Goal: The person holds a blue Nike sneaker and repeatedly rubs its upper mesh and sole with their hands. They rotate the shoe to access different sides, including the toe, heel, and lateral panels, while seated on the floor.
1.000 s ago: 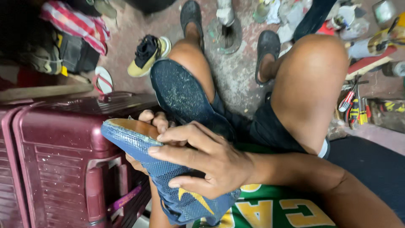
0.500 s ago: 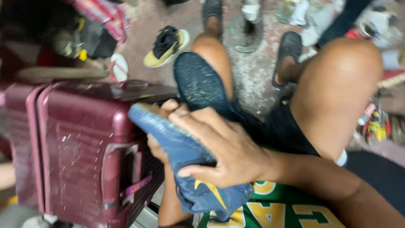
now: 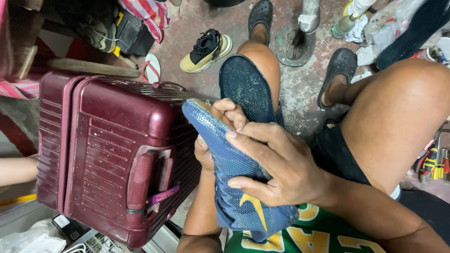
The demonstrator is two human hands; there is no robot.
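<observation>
While both hands clamp the blue shoe upper (image 3: 234, 173) against the lap, the work looks mid-way: the dark sole (image 3: 246, 89) lies apart on the left knee, not yet joined to the shoe.

Head view: right hand (image 3: 281, 164) is wrapped over the upper from the outside, fingers curled & pressing the mesh, thumb low by the yellow mark. Left hand (image 3: 220, 126) sits under/inside the toe end, fingertips pinching the rim; palm mostly hidden, so can't tell how far in it goes. Upper is tilted, toe pointing up-left, touching the maroon suitcase (image 3: 112, 154) or just beside it — can't tell which. Black-and-tan sneaker (image 3: 206, 49) on the floor, well apart. Another person's forearm (image 3: 16, 171) at the left edge.

Vs half a sec ago: same grip on the shoe, sole in the same spot on the knee; camera has steadied, blur gone, suitcase now sits further left in frame.
</observation>
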